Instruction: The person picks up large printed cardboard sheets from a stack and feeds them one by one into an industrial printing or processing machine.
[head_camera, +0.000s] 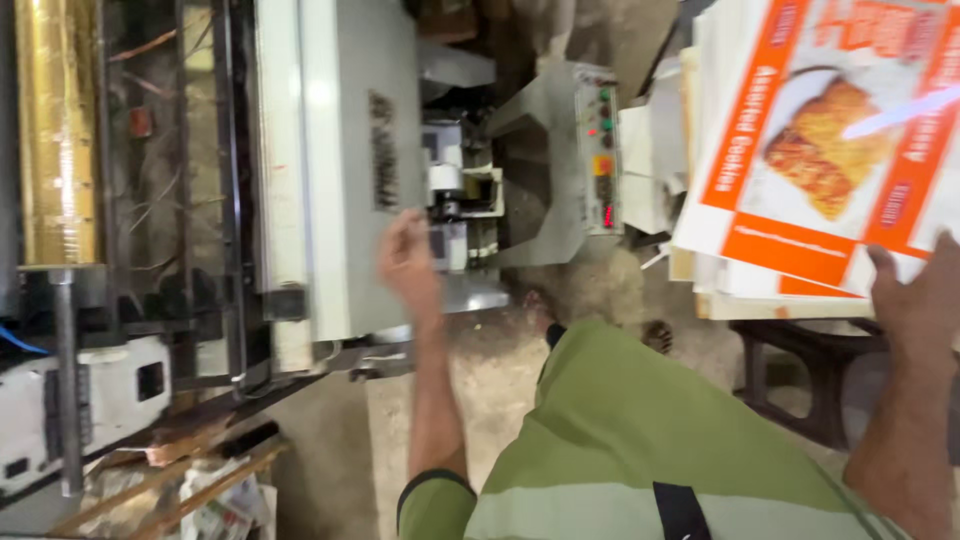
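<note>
Looking down, we see our left hand (408, 258) raised in front of the grey machine (340, 150), its fingers curled loosely inward and holding nothing that we can make out; the blur keeps us from telling whether it touches the machine's face or hangs just before it. Beside that hand sits a small white and black mechanism (455, 195) on the machine's side, and further along a grey control box (590, 150) with a column of coloured buttons and lights.

Our right hand (915, 300) is at the lower edge of the top printed sheet (820, 140) — an orange and white carton blank with a picture of baked goods on it. The thumb presses up against the sheet's underside edge, the fingers hidden behind it, so we take the hand to be gripping the sheet. That sheet lies tilted on a stack of flat blanks (740, 285), which rests on a dark stand (800, 370) to our right, well apart from the machine.

At far left a roll of gold foil (55, 130) stands upright in the machine frame, with a white housing (100, 400) below it. Crumpled paper (220, 505) lies near wooden slats on the floor. Our green shirt (640, 440) fills the bottom of the view, over a bare concrete floor (490, 370).
</note>
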